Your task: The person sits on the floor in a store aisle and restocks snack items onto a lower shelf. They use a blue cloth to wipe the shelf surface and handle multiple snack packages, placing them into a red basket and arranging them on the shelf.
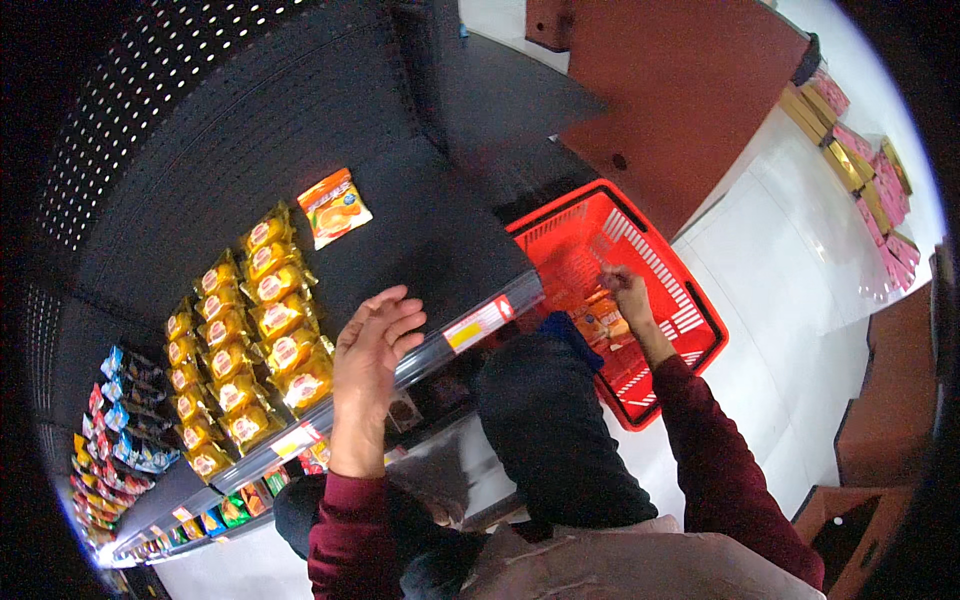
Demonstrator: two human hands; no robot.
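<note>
My left hand [377,349] hovers over the front edge of a black shelf [405,247], fingers apart and slightly curled, holding nothing. Inside a red plastic shopping basket [679,281] on the floor, my right hand [630,296] reaches down above orange snack packets [604,319]. Its fingers are bent and blurred, so whether they grip something cannot be told. One orange packet with fruit pictured on it [334,208] lies by itself on the shelf. Left of it, yellow-wrapped cakes [281,315] stand in rows near my left hand.
A clear rail with price tags [478,324] edges the shelf. More packaged snacks [120,420] line the far left and the lower shelf. A red-brown panel [675,97] rises behind the basket. Pink and gold packages [874,180] lie at the upper right. My knee is beside the basket.
</note>
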